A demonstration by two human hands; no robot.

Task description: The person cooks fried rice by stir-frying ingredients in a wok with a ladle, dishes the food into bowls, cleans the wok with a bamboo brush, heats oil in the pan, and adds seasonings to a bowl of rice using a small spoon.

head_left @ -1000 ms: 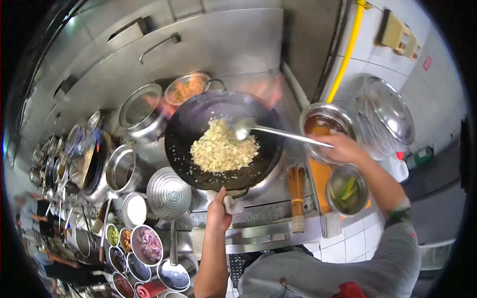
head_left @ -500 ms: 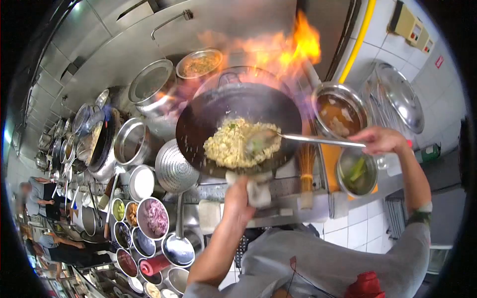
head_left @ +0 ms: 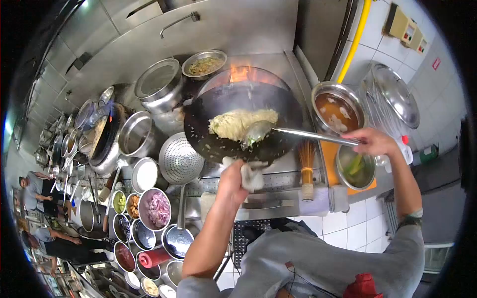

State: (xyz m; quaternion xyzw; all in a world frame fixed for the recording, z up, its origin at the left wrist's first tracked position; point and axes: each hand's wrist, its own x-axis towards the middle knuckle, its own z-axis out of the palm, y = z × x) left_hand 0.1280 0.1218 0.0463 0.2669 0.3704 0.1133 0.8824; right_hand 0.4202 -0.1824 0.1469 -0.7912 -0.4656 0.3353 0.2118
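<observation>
A large dark wok (head_left: 213, 111) sits tilted over the burner, with pale fried rice (head_left: 238, 124) bunched in its middle and stray grains around it. My left hand (head_left: 232, 180) is closed around the wok's near edge with a white cloth (head_left: 252, 179) beneath the fingers. From the right, my right hand (head_left: 373, 142) grips the handle end of a long metal ladle (head_left: 313, 135), whose bowl rests among the rice. Steam hangs over the wok, and low orange flames (head_left: 241, 73) show behind it.
Right of the wok stand a pot of brown broth (head_left: 338, 110), a bowl of green vegetables (head_left: 356, 168) and a bamboo brush (head_left: 306, 174). A perforated strainer (head_left: 181, 158) and ingredient bowls, one with sliced onion (head_left: 157, 209), lie left. Two people (head_left: 42, 193) stand at far left.
The high flames have shrunk to a low glow. The rice has gathered into a folded heap, and the wok has shifted slightly away from me. My right hand and the ladle have moved slightly left.
</observation>
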